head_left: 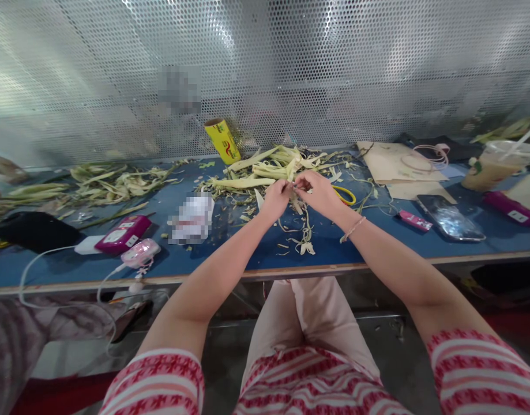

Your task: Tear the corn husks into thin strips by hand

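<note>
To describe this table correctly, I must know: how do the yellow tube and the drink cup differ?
The yellow tube is opaque with printing; the drink cup is transparent, showing brown drink. The tube is narrower than the cup. The cup has a straw; the tube none. Both are on the blue table.

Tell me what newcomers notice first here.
Probably the yellow printed tube by the perforated metal panel, behind a heap of pale green plant strips. The left hand and right hand are close together at the heap's near edge. A clear plastic cup of brown drink stands far right.
</note>
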Demonstrator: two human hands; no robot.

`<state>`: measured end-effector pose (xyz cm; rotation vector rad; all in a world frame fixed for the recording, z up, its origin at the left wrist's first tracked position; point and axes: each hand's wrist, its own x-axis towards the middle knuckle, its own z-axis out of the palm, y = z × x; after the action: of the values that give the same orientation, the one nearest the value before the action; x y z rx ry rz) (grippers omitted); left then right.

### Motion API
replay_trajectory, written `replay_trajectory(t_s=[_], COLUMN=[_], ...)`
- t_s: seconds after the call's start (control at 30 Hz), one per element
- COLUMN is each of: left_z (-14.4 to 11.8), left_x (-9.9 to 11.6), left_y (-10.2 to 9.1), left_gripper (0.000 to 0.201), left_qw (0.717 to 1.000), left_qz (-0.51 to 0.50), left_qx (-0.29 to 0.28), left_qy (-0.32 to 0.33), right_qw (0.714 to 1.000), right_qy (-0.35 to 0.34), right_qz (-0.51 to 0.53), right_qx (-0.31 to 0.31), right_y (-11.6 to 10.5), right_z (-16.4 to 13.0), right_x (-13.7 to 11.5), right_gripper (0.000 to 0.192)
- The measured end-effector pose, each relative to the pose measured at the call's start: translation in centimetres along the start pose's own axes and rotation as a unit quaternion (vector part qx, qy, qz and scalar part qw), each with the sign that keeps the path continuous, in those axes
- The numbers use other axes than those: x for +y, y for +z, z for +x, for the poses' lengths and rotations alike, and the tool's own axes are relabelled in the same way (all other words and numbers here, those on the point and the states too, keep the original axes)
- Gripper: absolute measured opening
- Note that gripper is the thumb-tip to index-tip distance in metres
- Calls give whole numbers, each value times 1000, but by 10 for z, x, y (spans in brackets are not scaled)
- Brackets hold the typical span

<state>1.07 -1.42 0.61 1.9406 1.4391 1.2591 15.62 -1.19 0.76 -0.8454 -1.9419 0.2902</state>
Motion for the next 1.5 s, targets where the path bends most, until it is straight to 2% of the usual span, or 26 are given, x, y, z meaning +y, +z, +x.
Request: replay_trajectory(t_s=[0.2, 0.37, 0.43, 0.53, 0.6, 0.67, 0.73, 0.77, 0.83, 0.9, 1.03, 1.23, 1.33, 1.5], left_z=[0, -1, -1, 0, 1, 3, 6, 7, 8, 8, 2, -5, -4, -4], left_x=[1, 2, 1, -2, -5, -9, -14, -16, -18, -19, -13, -6, -8, -9], left_y=[0, -1, 0, -1, -2, -3, -4, -4, -4, -2, 3, 7, 8, 9], left_gripper=[29, 26, 26, 25, 23, 22, 24, 25, 26, 24, 18, 17, 20, 25], left_qw=[1000, 1000, 1000, 998, 995, 991, 986, 983, 979, 977, 981, 988, 988, 989], left_qz=[0, -6, -9, -23, -41, -58, -67, -69, -70, -66, -58, -58, -59, -72], left_qx=[-4, 1, 14, 47, 81, 121, 155, 169, 191, 201, 182, 144, 140, 122], left_qy=[3, 5, 6, 20, 29, 28, 19, 15, 9, 7, 16, 24, 32, 27], right_qw=[994, 989, 987, 987, 983, 971, 957, 956, 965, 972, 983, 976, 973, 985], right_qy=[73, 101, 108, 112, 141, 206, 243, 235, 174, 137, 148, 172, 189, 162], right_qz=[86, 105, 116, 111, 103, 120, 145, 148, 120, 67, 12, 101, 107, 32], right_qx=[4, -10, -5, 39, 53, 17, -57, -97, -157, -176, -110, -84, -81, -43], right_y=[3, 3, 3, -1, -4, -6, -7, -6, -2, 3, 15, 26, 25, 20], right_z=[1, 1, 3, 6, 8, 8, 7, 5, 1, -2, -5, -8, -7, -3], right_x=[2, 3, 3, 8, 13, 17, 15, 13, 5, -3, -6, -1, -5, -9], right_gripper=[15, 15, 16, 16, 23, 38, 49, 50, 48, 46, 39, 39, 38, 35])
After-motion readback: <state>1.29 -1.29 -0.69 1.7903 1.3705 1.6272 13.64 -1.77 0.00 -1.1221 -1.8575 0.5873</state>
